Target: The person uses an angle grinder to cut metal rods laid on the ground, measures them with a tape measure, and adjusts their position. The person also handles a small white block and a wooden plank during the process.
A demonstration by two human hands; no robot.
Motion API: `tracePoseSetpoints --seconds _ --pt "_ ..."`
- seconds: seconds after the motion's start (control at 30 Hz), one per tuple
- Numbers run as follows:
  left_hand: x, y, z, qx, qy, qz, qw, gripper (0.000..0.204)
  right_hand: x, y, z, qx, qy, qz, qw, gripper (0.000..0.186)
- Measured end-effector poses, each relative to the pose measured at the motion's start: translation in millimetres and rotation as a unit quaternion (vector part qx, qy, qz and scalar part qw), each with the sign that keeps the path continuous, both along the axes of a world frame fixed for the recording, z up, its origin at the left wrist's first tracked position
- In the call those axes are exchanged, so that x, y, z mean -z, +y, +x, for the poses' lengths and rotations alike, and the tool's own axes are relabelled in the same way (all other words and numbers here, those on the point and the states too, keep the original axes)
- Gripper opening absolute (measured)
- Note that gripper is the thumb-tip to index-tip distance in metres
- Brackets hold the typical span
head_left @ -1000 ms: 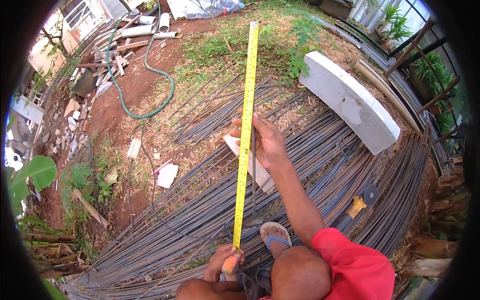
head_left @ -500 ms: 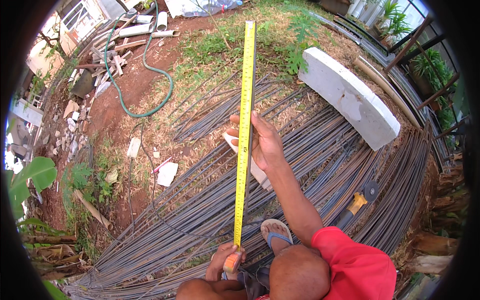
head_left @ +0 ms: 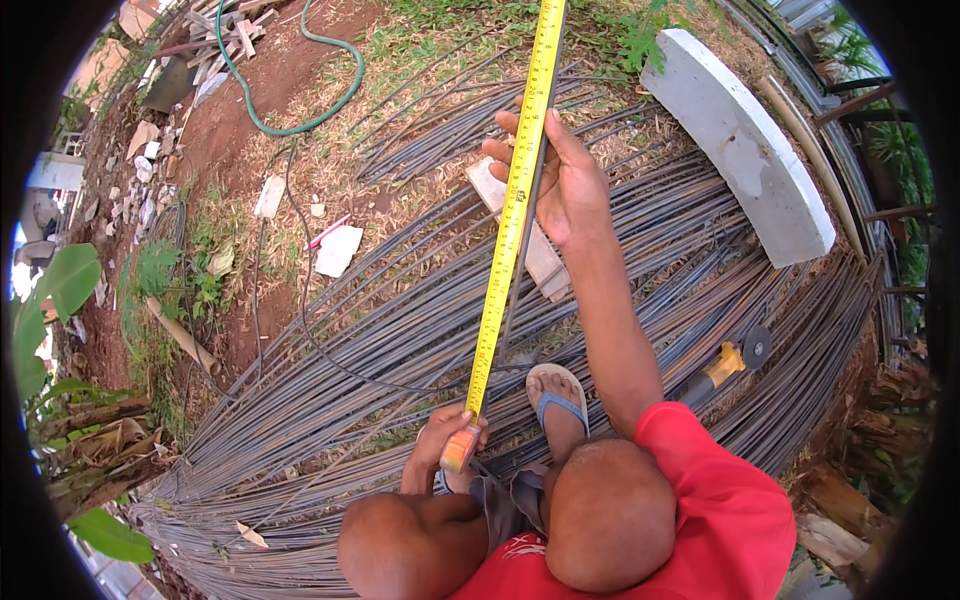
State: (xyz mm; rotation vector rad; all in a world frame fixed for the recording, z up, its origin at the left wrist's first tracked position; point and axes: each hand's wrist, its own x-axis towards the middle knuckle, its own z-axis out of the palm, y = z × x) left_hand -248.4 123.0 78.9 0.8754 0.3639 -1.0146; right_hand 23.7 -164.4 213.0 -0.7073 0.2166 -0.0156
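Two hands, orange case, extended yellow tape

Left grip curled tight, held low, right arm extended forward, right grip loosely cupped

Left head-worn fisheye, facing steeply down over knees; fingers near, hose farther off.
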Motion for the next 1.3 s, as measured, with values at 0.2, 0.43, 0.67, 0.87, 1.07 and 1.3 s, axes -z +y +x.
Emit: tracePoseSetpoints --seconds 0.2,0.43,0.67,0.87,1.07,1.3 --pt "-1.7 2.2 -1.1 -0.012 -0.013 0.006 1.000 0.036 -0.6 7.3 3.9 -0.004 -0.006 -0.006 1.000 0.041" --pt "-10.7 -4.6 6.5 0.001 -0.014 0.000 1.000 0.035 8.3 -3.5 9.0 0.012 -0.019 -0.009 1.000 0.040" --pt "-13.2 -5.0 7.5 -0.001 -0.003 0.018 1.000 0.033 12.7 0.8 13.7 0.013 -0.014 -0.010 1.000 0.040" --pt "-11.3 -5.8 7.0 -0.004 -0.003 0.006 1.000 0.033 13.2 -0.2 14.4 0.015 -0.011 -0.012 1.000 0.040" --pt "-10.6 -6.9 7.3 -0.006 -0.002 0.008 1.000 0.032 19.3 -1.5 16.9 0.014 -0.009 -0.012 1.000 0.040" --pt "-10.8 -6.8 9.1 -0.009 0.010 0.010 1.000 0.033 29.2 2.5 21.7 0.023 -0.008 -0.011 1.000 0.040"
